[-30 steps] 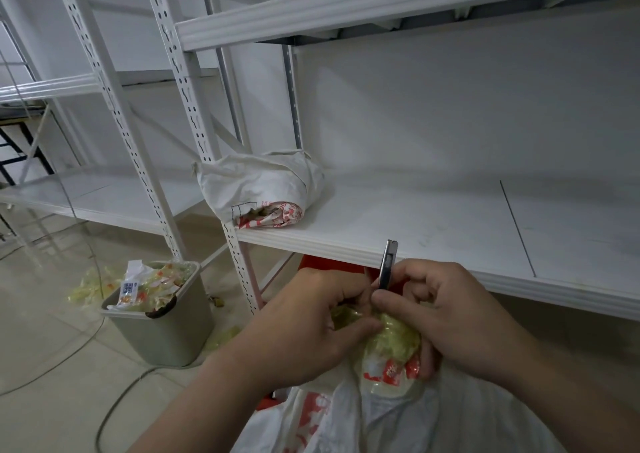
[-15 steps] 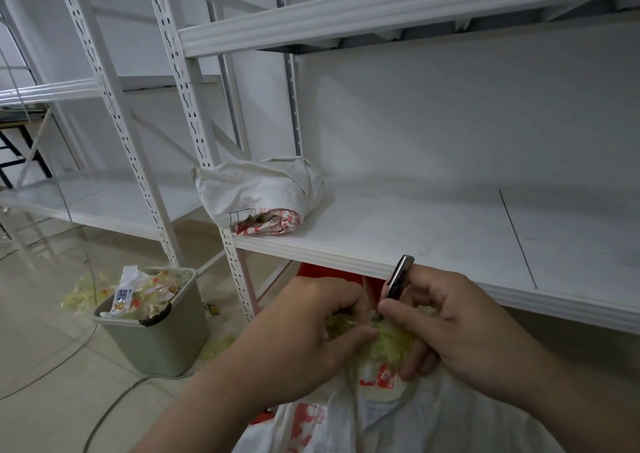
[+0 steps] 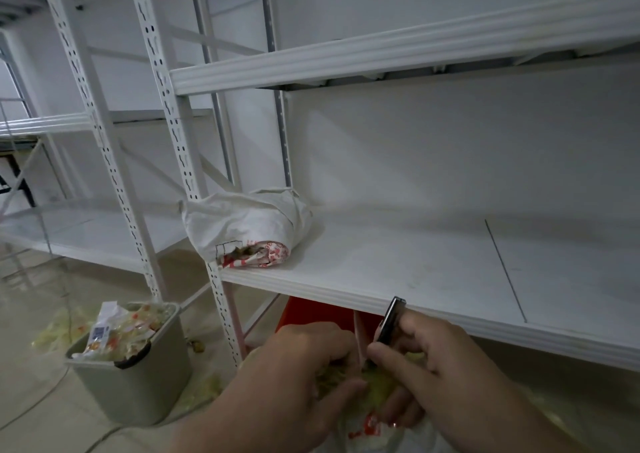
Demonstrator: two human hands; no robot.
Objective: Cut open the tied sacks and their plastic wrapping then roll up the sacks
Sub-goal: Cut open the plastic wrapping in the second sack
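A white sack with red print (image 3: 363, 428) is bunched at the bottom centre, its neck wrapped in yellowish plastic (image 3: 377, 388). My left hand (image 3: 304, 376) grips that wrapped neck from the left. My right hand (image 3: 433, 366) holds a slim dark utility knife (image 3: 389, 319) upright, its tip down in the plastic between both hands. The blade itself is hidden. A rolled white sack (image 3: 246, 225) with red print lies on the shelf (image 3: 415, 272) at the left end.
A grey bin (image 3: 135, 386) full of torn plastic wrapping stands on the floor at the left, with more scraps (image 3: 52, 334) and a cable around it. White perforated shelf posts (image 3: 180, 161) rise at left. A red object (image 3: 311, 315) sits under the shelf.
The view has tilted upward, so both hands sit lower in frame. The knife leans more to the right and stays in the plastic at the sack's neck.
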